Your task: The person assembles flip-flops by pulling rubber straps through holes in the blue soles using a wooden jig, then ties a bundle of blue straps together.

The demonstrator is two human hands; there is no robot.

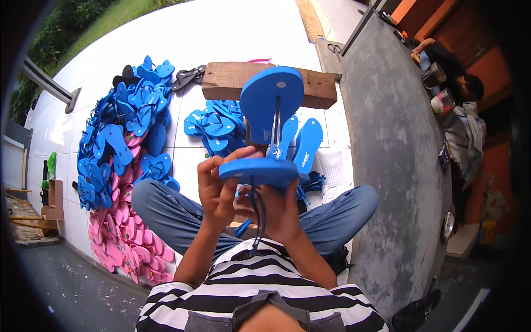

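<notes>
A blue flip-flop sole (259, 171) is held up edge-on over my lap between both hands. My left hand (217, 188) grips its left end, fingers curled over the top. From below and the right, my right hand (279, 207) holds it, partly hidden by the sole. A dark blue strap (259, 218) hangs under the sole near my right hand. Just beyond, another blue sole (271, 91) leans against a wooden beam (221, 80), with a slim metal tool (276, 127) standing in front of it. Two more blue soles (308, 145) lie behind my hands.
Blue flip-flops (113, 141) and pink flip-flops (130, 238) are heaped on the white tiles at left. A smaller blue pile (213, 124) lies before the beam. Dark straps (315, 181) sit near my right knee. Scissors (334, 48) and another person (451, 69) are at the far right.
</notes>
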